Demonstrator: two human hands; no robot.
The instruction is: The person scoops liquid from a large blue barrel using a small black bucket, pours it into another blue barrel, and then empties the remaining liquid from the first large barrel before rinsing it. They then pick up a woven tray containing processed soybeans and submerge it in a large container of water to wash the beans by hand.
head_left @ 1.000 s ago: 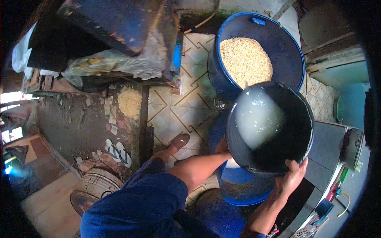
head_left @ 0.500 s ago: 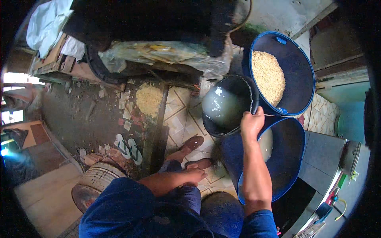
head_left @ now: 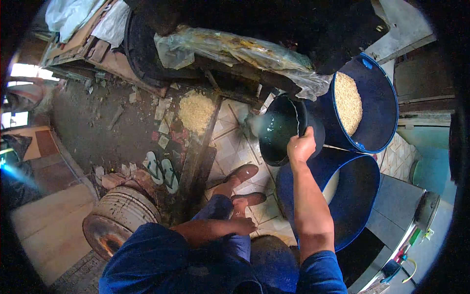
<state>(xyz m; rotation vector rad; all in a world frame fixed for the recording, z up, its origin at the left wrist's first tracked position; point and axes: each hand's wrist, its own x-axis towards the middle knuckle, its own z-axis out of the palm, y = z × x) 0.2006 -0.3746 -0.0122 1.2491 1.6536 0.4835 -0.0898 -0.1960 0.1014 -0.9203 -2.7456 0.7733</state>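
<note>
With my right hand closed on its rim, a black bucket is tipped to the left. Cloudy liquid streams from its mouth toward the tiled floor. Just right of the bucket stands a blue drum holding a heap of pale, grain-like bits. Below my right forearm is a second blue drum with whitish contents, partly hidden by the arm. My left hand rests by my knee, its fingers loosely curled, and nothing shows in it.
Plastic sheeting hangs along a dark structure at the far side. A raised edge borders the dirt ground, where a pale pile and sandals lie. A rusty tin stands at left; a tiled counter is at right.
The bucket has tipped further left, and the cloudy liquid that filled it now pours out, leaving its inside mostly dark. My left hand has shifted slightly down. The view has moved slightly.
</note>
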